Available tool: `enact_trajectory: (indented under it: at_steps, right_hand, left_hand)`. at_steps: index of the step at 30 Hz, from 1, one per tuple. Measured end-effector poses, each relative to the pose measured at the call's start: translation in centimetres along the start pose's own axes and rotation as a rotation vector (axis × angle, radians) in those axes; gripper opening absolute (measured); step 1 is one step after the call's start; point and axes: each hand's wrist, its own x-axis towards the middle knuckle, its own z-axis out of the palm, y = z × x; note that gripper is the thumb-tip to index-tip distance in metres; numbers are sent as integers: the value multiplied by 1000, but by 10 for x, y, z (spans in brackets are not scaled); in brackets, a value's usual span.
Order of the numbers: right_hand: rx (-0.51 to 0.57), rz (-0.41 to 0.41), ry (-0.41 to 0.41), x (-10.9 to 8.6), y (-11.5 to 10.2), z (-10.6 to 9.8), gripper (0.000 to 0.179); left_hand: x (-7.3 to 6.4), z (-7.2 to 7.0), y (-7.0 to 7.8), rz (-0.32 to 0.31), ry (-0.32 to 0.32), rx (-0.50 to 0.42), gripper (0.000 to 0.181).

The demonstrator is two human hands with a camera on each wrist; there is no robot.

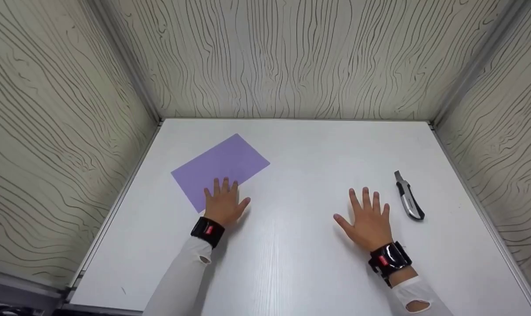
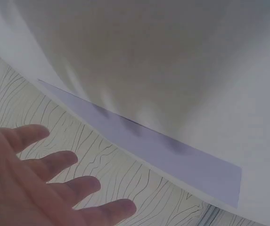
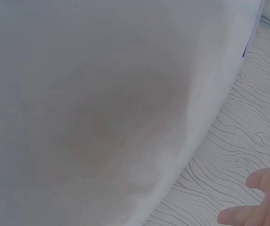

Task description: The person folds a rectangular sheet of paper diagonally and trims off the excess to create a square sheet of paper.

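A purple sheet of paper (image 1: 221, 160) lies slanted on the left half of the white table. My left hand (image 1: 223, 207) is at its near edge, fingers spread and palm down, with the fingertips overlapping the sheet in the head view. In the left wrist view a gap shows between the left hand (image 2: 45, 183) and the purple sheet (image 2: 149, 143), and it holds nothing. On the right, my right hand (image 1: 370, 224) is spread palm down over the table, also holding nothing. Just right of it lies a grey and black utility knife (image 1: 409, 196), its tip pointing away from me.
The white table (image 1: 300, 272) is closed in by wood-grain patterned panels at the back (image 1: 287, 61), left and right. Metal rails run along the side edges. Each wrist wears a black strap; the left strap (image 1: 208, 231) sits at the end of a white sleeve.
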Motion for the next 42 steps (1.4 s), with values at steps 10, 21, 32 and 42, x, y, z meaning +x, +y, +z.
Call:
enact_trajectory:
  at_steps: [10,21,32,42]
  right_hand:
    - [-26,-20,-5,-1,-6,-9,91]
    - [-40,-42,15,-3,-6,-8,84]
    - [-32,-49,47,-6,-4,-6,75]
    - [-15,-73,55,-3,-10,-7,76]
  left_hand:
    - [49,-8,-30,-151,-37,-6,71]
    - [77,13,-48,-371,-122,69,82]
    - [81,13,-28,-326,-169,94,85]
    - [61,12,18,-176,-139,82,80]
